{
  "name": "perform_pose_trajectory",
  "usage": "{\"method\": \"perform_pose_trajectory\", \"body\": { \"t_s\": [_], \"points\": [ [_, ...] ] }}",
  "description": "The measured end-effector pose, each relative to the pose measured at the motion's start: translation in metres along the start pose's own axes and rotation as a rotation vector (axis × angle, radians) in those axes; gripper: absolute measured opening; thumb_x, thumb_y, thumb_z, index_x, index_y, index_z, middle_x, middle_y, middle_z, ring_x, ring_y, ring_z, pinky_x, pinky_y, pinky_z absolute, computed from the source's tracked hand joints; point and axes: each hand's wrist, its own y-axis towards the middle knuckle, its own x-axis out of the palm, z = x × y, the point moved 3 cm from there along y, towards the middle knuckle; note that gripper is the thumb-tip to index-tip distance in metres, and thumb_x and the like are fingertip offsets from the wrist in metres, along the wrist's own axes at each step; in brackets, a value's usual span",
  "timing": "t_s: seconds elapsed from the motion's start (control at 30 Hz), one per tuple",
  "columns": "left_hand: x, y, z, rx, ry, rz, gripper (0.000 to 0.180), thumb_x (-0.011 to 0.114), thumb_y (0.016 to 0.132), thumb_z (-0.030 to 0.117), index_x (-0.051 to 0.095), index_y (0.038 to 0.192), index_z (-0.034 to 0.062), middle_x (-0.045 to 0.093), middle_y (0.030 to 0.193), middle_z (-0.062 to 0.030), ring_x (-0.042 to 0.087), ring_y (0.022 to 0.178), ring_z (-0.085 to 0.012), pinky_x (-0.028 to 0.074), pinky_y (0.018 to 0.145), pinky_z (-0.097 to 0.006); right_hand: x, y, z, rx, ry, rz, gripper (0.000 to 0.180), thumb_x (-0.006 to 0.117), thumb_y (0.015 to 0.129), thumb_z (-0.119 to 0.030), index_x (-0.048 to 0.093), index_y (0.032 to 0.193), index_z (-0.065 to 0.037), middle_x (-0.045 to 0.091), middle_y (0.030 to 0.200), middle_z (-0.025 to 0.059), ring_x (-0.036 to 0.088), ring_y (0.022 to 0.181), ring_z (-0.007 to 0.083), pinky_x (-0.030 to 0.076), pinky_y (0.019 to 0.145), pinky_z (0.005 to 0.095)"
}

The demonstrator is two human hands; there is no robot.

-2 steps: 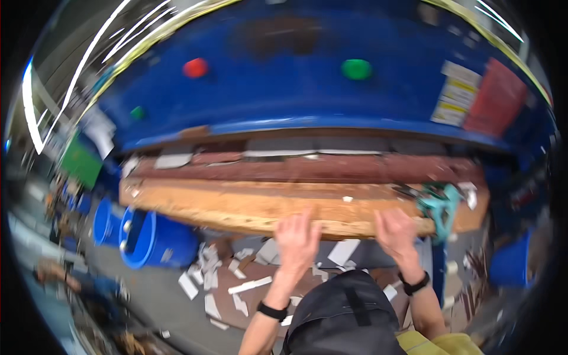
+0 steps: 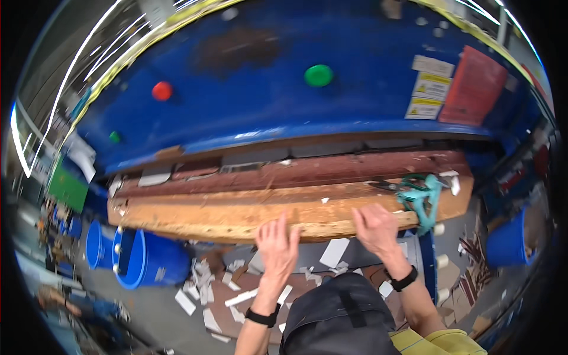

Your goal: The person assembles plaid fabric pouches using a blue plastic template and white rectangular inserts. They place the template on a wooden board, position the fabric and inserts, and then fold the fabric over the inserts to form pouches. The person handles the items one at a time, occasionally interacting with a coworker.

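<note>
My left hand (image 2: 277, 245) lies at the front edge of a long wooden worktop (image 2: 219, 213), its fingers stretched out over the edge and thumb apart. Further right along the same edge is my right hand (image 2: 377, 229), with its fingers slightly bent and thumb apart. Neither hand shows anything in it. A teal-handled tool (image 2: 421, 201) with dark jaws rests on the worktop just right of my right hand; its exact kind is blurred. Behind the bare wood runs a dark red strip (image 2: 284, 173) with grey and white scraps along it.
A blue machine front (image 2: 355, 100) with a red button (image 2: 161, 90) and a green button (image 2: 318, 75) rises behind the worktop. Blue bins (image 2: 168, 258) stand at the lower left, another blue bin (image 2: 509, 238) at the right. White and brown offcuts (image 2: 335, 252) lie below the edge.
The whole view has swung to the right and tilted a little, so the machine and worktop appear further left. Both hands stay at the worktop's front edge.
</note>
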Motion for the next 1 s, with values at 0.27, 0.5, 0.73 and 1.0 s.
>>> {"method": "perform_pose_trajectory", "body": {
  "t_s": [0.27,0.5,0.73,1.0],
  "points": [
    [-0.008,0.027,-0.018,0.072,-0.156,-0.220,0.051,0.059,0.092,0.014,0.046,0.139,0.0011,0.055,0.129,-0.0194,0.046,0.123,-0.0373,0.029,0.111,-0.047,0.016,0.020,0.010,0.065,0.043,-0.048,0.020,0.062,0.089,-0.015,0.061,0.074,-0.002,0.061,0.070,0.0152,0.059,0.071,0.0319,0.049,0.063,0.0415],
    [-0.083,0.049,-0.111,-0.231,-0.311,-0.010,0.055,0.035,0.104,0.031,0.029,0.152,0.0038,0.031,0.156,-0.0190,0.029,0.145,-0.0317,0.022,0.119,-0.044,0.016,0.021,0.012,0.152,0.104,-0.141,0.020,0.061,0.091,-0.017,0.058,0.079,-0.002,0.062,0.073,0.0149,0.061,0.077,0.0329,0.051,0.073,0.0432],
    [-0.164,0.126,-0.298,-0.433,-0.138,0.529,0.067,0.036,0.103,0.050,0.021,0.155,0.0099,0.023,0.159,-0.0150,0.027,0.145,-0.0308,0.022,0.119,-0.043,-0.052,0.131,-0.064,0.003,0.112,0.114,0.067,0.069,0.086,-0.018,0.041,0.142,0.004,0.043,0.144,0.0219,0.038,0.136,0.0401,0.031,0.113,0.0447],
    [-0.173,0.227,-0.324,-0.294,-0.182,0.600,0.086,0.050,0.099,0.050,0.010,0.153,-0.0045,0.014,0.153,-0.0375,0.017,0.145,-0.0446,0.018,0.118,-0.047,0.005,0.198,-0.075,-0.038,-0.102,0.151,0.082,0.065,0.088,-0.034,0.024,0.153,-0.006,0.020,0.160,0.0146,0.017,0.147,0.0384,0.016,0.117,0.0524]
  ]
}}
